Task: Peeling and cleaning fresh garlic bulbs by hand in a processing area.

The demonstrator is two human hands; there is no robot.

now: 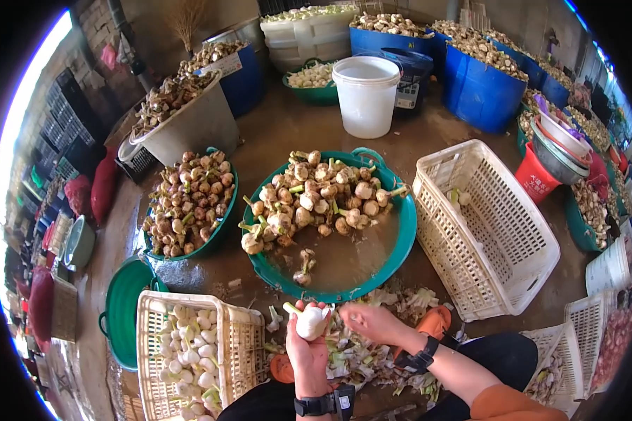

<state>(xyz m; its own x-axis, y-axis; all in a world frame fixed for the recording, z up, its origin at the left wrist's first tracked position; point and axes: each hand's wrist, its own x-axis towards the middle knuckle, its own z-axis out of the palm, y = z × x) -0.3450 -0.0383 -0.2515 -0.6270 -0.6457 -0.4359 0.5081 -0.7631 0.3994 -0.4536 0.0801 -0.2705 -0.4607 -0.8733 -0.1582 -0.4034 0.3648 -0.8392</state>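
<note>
My left hand (305,347) is closed around a peeled white garlic bulb (312,323), whose short green stalk points up to the left. Just to the right is my right hand (371,322), blurred, its fingers curled; whether anything is pinched in them I cannot tell. Beyond both hands sits a green tub (408,231) with brownish water. Unpeeled garlic bulbs (316,197) are heaped at its far side, and a few lie nearer in the water. Garlic peelings (358,358) litter the floor under my hands.
At left stands a white plastic crate (242,337) of peeled garlic, with a green basin (124,310) behind it. Another white crate (484,252) at right holds a little peeled garlic. Farther off are a tub of unpeeled bulbs (189,205), a white bucket (366,97) and blue barrels (482,87).
</note>
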